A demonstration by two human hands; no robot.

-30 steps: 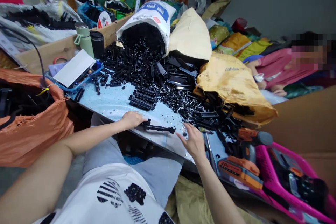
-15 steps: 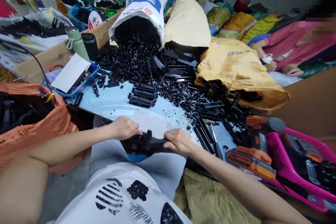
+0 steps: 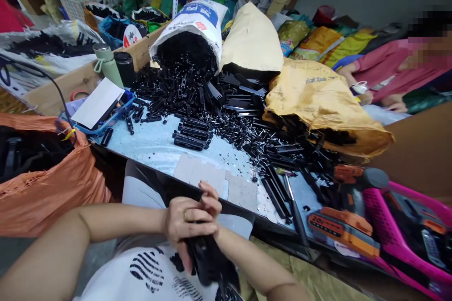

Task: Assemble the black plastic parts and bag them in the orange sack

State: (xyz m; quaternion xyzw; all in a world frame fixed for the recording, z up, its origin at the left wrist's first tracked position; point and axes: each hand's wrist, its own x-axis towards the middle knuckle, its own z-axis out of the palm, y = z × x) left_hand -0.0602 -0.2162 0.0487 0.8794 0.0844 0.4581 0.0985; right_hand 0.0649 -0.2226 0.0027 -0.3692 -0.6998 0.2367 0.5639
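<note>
Both my hands are closed together over my lap, below the table edge, gripping a long black plastic part (image 3: 208, 256). My left hand (image 3: 185, 223) wraps over its upper end, with a ring on one finger. My right hand (image 3: 212, 204) lies mostly behind the left, only its fingers showing, pressed on the same part. The part's lower end is blurred. On the light blue table (image 3: 155, 143) lies a small stack of similar black parts (image 3: 192, 132). Behind it a big heap of black parts (image 3: 197, 87) spills from a white sack (image 3: 203, 16).
Yellow sacks (image 3: 325, 99) lie at the right, an orange sack (image 3: 45, 178) at the left. A cordless drill (image 3: 339, 225) and a pink crate (image 3: 406, 225) sit at the table's right end. A blue tray (image 3: 102, 110), two flasks (image 3: 115, 66). A person in pink sits far right.
Both hands lifted the black part off the table edge and brought it down to my lap. They now clasp it together, close to my body.
</note>
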